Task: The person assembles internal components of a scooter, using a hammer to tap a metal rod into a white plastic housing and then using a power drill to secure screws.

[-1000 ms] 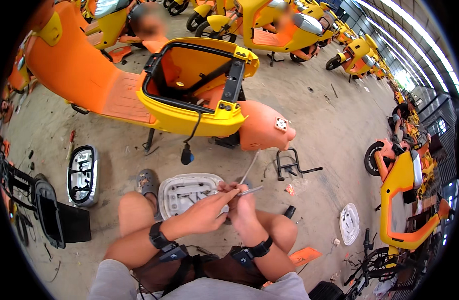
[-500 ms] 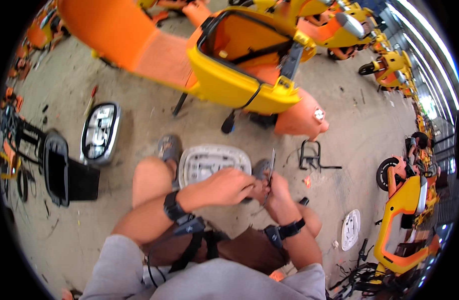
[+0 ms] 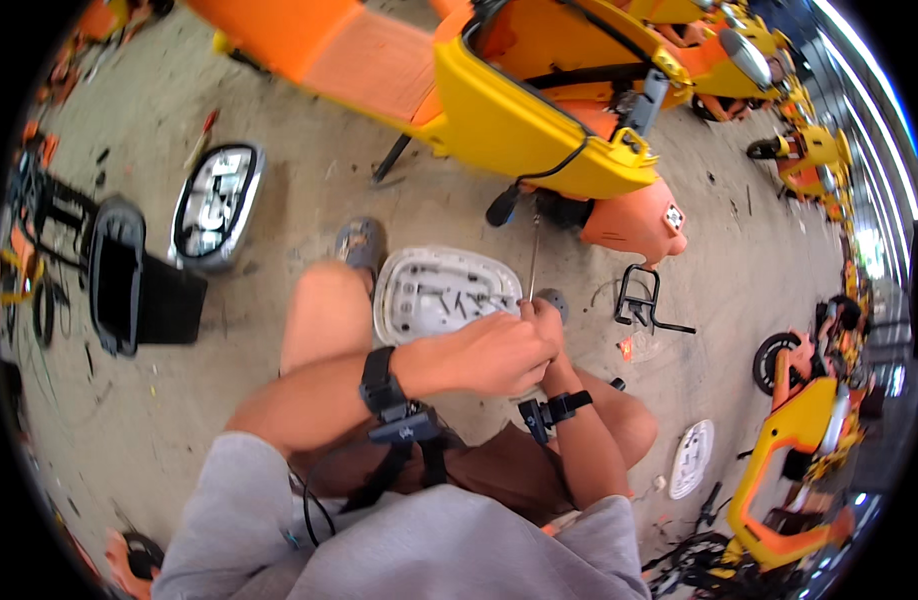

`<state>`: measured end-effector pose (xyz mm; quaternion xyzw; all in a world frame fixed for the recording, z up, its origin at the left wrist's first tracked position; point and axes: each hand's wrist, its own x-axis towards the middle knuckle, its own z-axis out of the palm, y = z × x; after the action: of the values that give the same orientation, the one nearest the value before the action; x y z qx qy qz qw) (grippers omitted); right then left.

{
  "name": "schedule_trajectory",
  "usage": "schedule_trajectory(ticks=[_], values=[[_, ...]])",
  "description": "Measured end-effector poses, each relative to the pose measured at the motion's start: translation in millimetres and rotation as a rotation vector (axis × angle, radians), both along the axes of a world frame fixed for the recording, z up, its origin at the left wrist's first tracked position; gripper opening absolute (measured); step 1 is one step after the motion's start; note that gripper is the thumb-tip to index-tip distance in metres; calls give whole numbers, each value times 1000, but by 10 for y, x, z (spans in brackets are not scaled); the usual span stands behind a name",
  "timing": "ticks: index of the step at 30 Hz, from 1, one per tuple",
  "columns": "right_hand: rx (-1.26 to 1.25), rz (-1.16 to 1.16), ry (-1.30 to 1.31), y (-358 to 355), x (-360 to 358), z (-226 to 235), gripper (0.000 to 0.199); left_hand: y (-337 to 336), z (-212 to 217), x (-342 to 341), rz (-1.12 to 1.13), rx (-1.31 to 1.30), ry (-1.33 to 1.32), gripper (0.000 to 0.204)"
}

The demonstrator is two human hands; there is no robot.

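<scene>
My left hand is closed, its fingers meeting my right hand in front of my lap; what they hold, if anything, is hidden. My right hand is closed around the lower end of a long thin metal rod, which looks like a screwdriver shaft. The rod points away from me, its far end in line with the underside of a yellow and orange scooter body. Any handle is covered by my hands. Just beyond my left hand, a shallow white tray-like cover lies on the floor with several dark screws or bolts in it.
A silver, black-rimmed shell and a black bin-like box lie to the left. On the right are a black metal bracket, a white oval cover and a yellow scooter frame. More scooters stand at the far right.
The rod has swung from beside my right hand to pointing away from me, toward the scooter. My hands have come together, and my view has shifted.
</scene>
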<state>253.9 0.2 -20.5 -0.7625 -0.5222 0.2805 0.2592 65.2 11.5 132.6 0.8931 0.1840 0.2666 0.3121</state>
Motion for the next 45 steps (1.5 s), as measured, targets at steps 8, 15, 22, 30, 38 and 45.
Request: schedule_trajectory(ticks=[8,15,22,30,38,45], values=[[65,-190,83,32,-192,-248,36,-32,-173,-1,37,90,16,13],[46,-535,1249,30,-167,-245,32,-3,-209,-17,47,50,15,13],[276,-225,1395,-35,-138,-354,36,-50,-205,-50,110,129,-23,13],[215,-458,1618,313,-196,-318,31,-29,-163,-128,83,51,-41,10],[117,-491,1040,494,-88,-402,37,-5,-101,-176,46,29,-51,6],[3,-340,578,602,-11,-510,29,11,-34,-206,14,46,85,6]])
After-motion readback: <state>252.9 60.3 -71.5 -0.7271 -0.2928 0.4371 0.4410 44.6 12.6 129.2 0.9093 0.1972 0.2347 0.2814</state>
